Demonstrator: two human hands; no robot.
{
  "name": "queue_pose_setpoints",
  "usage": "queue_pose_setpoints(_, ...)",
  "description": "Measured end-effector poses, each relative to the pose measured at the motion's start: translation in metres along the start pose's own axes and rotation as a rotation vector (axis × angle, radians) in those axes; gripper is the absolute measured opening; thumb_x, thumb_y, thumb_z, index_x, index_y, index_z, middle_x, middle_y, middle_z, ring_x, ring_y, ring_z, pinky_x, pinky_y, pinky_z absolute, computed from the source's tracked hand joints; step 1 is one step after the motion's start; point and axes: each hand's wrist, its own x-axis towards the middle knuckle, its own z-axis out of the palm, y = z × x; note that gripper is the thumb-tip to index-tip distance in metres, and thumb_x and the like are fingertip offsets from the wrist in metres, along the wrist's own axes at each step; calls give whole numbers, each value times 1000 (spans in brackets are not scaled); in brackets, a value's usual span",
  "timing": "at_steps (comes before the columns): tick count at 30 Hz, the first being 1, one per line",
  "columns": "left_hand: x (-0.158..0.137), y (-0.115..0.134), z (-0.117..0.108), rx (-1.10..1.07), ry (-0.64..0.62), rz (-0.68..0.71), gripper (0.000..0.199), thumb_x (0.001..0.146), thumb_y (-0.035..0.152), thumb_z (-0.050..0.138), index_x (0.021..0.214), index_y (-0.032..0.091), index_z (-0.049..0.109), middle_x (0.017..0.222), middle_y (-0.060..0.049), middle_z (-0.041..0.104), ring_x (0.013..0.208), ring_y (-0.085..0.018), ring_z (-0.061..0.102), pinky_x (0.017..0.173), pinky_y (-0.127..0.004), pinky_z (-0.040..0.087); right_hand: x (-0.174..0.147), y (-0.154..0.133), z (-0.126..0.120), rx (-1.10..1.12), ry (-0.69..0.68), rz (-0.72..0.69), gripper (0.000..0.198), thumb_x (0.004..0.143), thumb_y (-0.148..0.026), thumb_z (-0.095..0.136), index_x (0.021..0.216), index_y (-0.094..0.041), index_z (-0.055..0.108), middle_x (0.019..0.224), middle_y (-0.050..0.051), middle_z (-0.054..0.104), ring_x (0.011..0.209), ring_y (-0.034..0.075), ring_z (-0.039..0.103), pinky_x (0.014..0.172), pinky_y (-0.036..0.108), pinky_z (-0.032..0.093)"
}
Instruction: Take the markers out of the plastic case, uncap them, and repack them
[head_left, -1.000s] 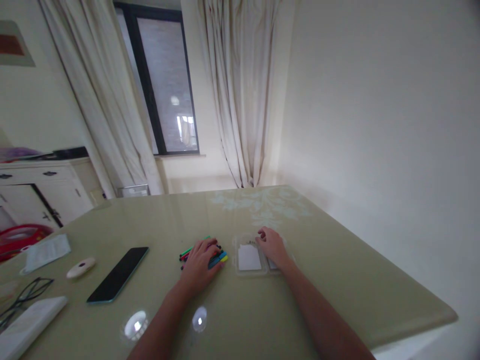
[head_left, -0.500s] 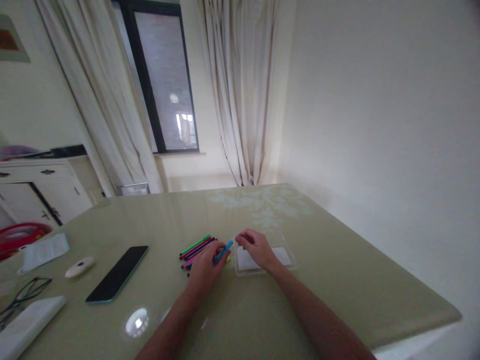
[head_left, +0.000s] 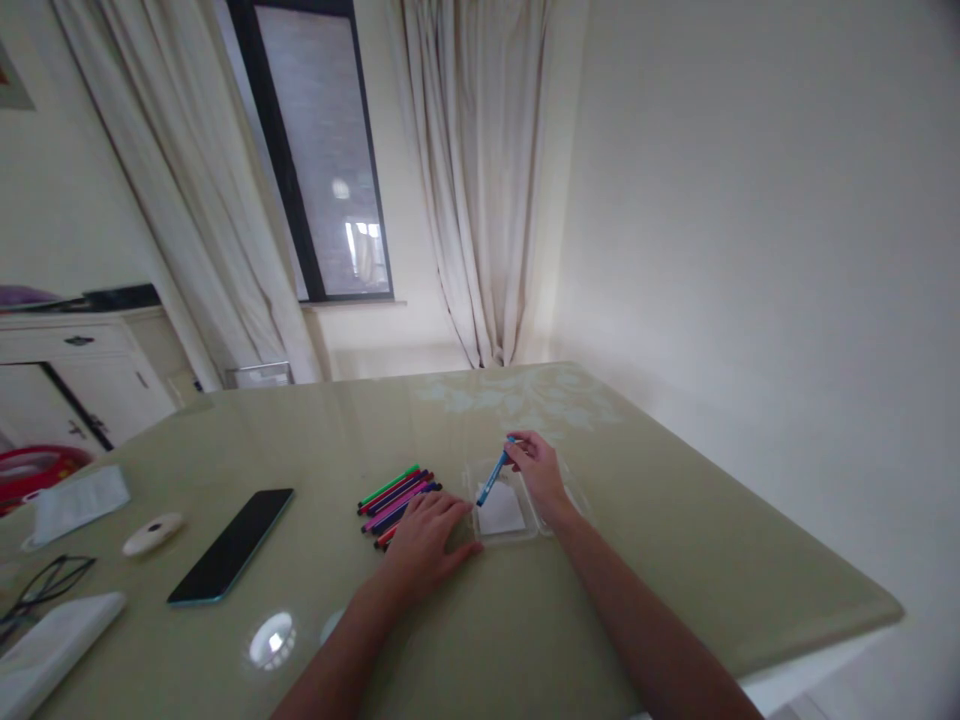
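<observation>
A blue marker pen (head_left: 493,478) slants down to the left over a clear plastic case (head_left: 529,522), with my right hand (head_left: 541,468) closed on its upper end. Inside the case lies a white card or paper (head_left: 501,510). My left hand (head_left: 429,535) rests at the case's left edge, fingers stretched out and thumb apart, holding nothing. Just beyond it several coloured marker pens (head_left: 396,497) lie side by side on the table, green, red, purple and pink among them. The left hand covers the near ends of some of them.
On the left of the table (head_left: 675,560) lie a black phone (head_left: 231,547), a white oval object (head_left: 152,535), glasses (head_left: 52,585), a white flat box (head_left: 60,645) and a pale face mask (head_left: 81,505). A wall (head_left: 765,250) runs along the right side.
The blue marker pen has passed from my left hand to my right, which has risen slightly over the case. My left hand has opened and lowered beside the case.
</observation>
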Motion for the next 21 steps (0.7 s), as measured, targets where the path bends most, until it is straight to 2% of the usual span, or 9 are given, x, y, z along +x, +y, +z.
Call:
queue_pose_setpoints(5,2,6,-2,-36,-4,36,42,86,44,71,124,27,67,120,-7,73,117,-30,60,107,-47,39,-5,9,6,-117,-200,30,31,75,-39,70,95,-15,73,69,3,72,63,18,69,56,26,49)
queue_pose_setpoints(8,1,8,-4,-64,-7,51,41,86,42,72,124,27,67,119,-6,73,116,-29,60,107,-46,38,-10,13,10,-264,-216,0,25,78,-31,69,96,-15,74,69,3,73,64,19,71,60,28,52)
queue_pose_setpoints(13,1,7,-3,-74,-8,68,43,87,46,71,124,26,64,121,-7,72,117,-30,59,109,-47,36,-18,14,15,-426,-239,-70,18,82,-22,70,100,-17,72,79,4,77,71,18,73,69,28,56)
queue_pose_setpoints(17,0,6,2,-53,12,58,44,87,47,73,122,24,63,119,-8,72,116,-30,58,107,-47,37,-24,11,19,-600,-281,-176,13,82,-16,70,95,-18,73,83,4,76,78,18,71,74,26,52)
queue_pose_setpoints(21,1,8,2,-28,6,79,43,88,44,72,126,25,62,120,-6,71,116,-29,58,107,-47,37,-28,7,21,-777,-373,-277,8,86,-16,68,87,-18,75,86,5,76,80,18,68,76,25,47)
